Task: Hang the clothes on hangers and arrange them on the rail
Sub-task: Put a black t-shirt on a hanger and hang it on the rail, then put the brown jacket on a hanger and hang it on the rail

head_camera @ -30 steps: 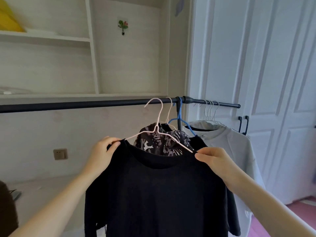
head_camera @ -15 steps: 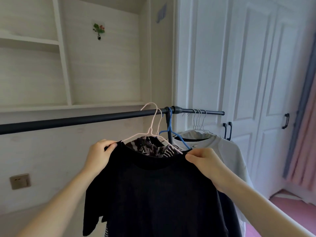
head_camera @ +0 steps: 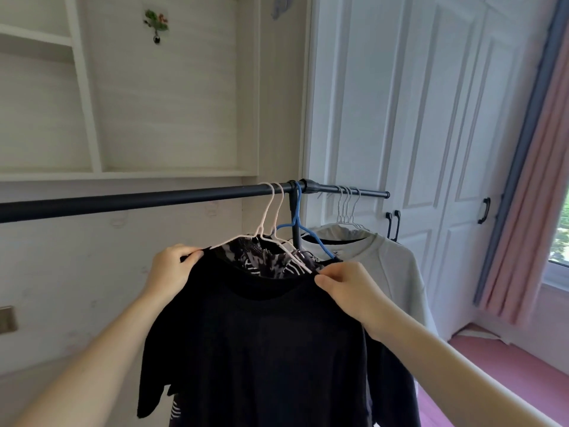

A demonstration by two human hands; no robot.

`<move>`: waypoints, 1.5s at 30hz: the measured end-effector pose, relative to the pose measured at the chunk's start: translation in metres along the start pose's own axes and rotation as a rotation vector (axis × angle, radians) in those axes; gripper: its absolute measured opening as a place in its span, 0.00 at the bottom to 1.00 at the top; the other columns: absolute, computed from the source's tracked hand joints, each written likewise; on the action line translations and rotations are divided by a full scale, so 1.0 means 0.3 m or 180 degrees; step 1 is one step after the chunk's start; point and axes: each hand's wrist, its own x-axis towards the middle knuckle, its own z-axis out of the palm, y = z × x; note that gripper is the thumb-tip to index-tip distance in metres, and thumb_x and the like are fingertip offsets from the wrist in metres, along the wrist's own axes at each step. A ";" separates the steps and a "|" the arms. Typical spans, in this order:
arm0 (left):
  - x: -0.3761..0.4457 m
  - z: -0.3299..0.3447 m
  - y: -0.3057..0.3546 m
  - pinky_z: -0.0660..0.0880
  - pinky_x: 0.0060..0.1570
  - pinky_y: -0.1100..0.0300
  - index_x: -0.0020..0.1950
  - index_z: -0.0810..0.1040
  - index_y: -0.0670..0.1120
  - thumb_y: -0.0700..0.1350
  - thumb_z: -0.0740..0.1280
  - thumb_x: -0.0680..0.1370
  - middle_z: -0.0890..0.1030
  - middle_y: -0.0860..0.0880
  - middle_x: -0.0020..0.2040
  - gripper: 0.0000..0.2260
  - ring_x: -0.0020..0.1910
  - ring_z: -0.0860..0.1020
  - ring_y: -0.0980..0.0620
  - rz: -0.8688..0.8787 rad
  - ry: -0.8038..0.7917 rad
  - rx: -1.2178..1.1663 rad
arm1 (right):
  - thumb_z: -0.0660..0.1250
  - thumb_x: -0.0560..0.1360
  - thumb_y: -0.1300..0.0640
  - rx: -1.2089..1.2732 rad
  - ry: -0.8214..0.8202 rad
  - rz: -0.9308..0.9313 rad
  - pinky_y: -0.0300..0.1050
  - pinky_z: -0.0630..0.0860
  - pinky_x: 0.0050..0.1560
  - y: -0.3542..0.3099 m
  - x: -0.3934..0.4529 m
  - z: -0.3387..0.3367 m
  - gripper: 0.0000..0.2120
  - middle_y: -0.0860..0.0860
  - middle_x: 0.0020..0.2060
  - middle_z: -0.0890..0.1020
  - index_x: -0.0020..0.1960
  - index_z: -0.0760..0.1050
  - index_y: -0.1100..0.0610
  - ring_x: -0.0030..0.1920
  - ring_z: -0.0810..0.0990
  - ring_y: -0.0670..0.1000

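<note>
A: Quick one. What changed in the last second?

B: The pale hanger [head_camera: 267,224] carrying the black T-shirt [head_camera: 261,349]. A second ago its hook sat lower and left of the black upright post [head_camera: 295,217], seemingly just off the rail [head_camera: 129,202]. Now the hook is over the rail, close to the left of the post, next to another pale hook.

A: Hands?

B: Same grips as before. The left hand [head_camera: 172,269] pinches the shirt's left shoulder, the right hand [head_camera: 345,285] pinches the right shoulder, thumb against curled fingers. Both are holding cloth, neither has let go.

A: What else is near the post?

B: A patterned black-and-white garment [head_camera: 268,260] just behind the shirt's collar. A blue hanger [head_camera: 297,223] hangs right at the post, and I can't tell what's on it. Right of the post a pale sweatshirt [head_camera: 378,260] hangs under a cluster of white hangers [head_camera: 348,204].

A: So this item's done?

B: Nearly, I'd say. The hook looks seated, but both hands are on the shoulders, so it reads as settling or straightening. Next is probably release. The risk is the shirt sliding off a thin wire shoulder.

A: The rail left of the post?

B: Nothing hangs there in view beyond these hooks.
</note>
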 end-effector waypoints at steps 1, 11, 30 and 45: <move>-0.007 0.008 -0.015 0.68 0.49 0.59 0.53 0.84 0.42 0.41 0.67 0.78 0.83 0.46 0.48 0.08 0.49 0.79 0.47 -0.0047 -0.0019 -0.0002 | 0.64 0.77 0.55 -0.0038 -0.0013 -0.0028 0.46 0.78 0.46 0.002 -0.006 0.012 0.08 0.51 0.37 0.82 0.44 0.82 0.55 0.41 0.80 0.50; 0.013 0.083 -0.046 0.69 0.51 0.58 0.54 0.83 0.42 0.42 0.65 0.79 0.83 0.42 0.52 0.09 0.54 0.79 0.42 -0.0229 -0.0179 0.0100 | 0.64 0.78 0.55 -0.0142 0.0190 -0.0065 0.32 0.70 0.38 0.019 -0.005 0.038 0.07 0.49 0.44 0.83 0.52 0.80 0.53 0.44 0.79 0.47; -0.338 -0.035 0.147 0.70 0.57 0.61 0.66 0.73 0.50 0.45 0.63 0.80 0.79 0.53 0.58 0.15 0.58 0.77 0.53 -0.0534 -0.0652 0.0029 | 0.62 0.79 0.56 -0.0297 -0.0287 -0.1032 0.23 0.72 0.36 0.033 -0.212 0.033 0.11 0.40 0.47 0.82 0.59 0.76 0.49 0.39 0.79 0.38; -1.040 -0.604 0.257 0.72 0.56 0.62 0.65 0.75 0.51 0.49 0.63 0.81 0.79 0.54 0.55 0.13 0.56 0.76 0.57 -0.1190 -0.0357 0.1100 | 0.62 0.78 0.57 0.0261 -0.2061 -0.1276 0.31 0.75 0.40 -0.063 -0.560 0.320 0.10 0.44 0.47 0.83 0.58 0.77 0.52 0.43 0.80 0.44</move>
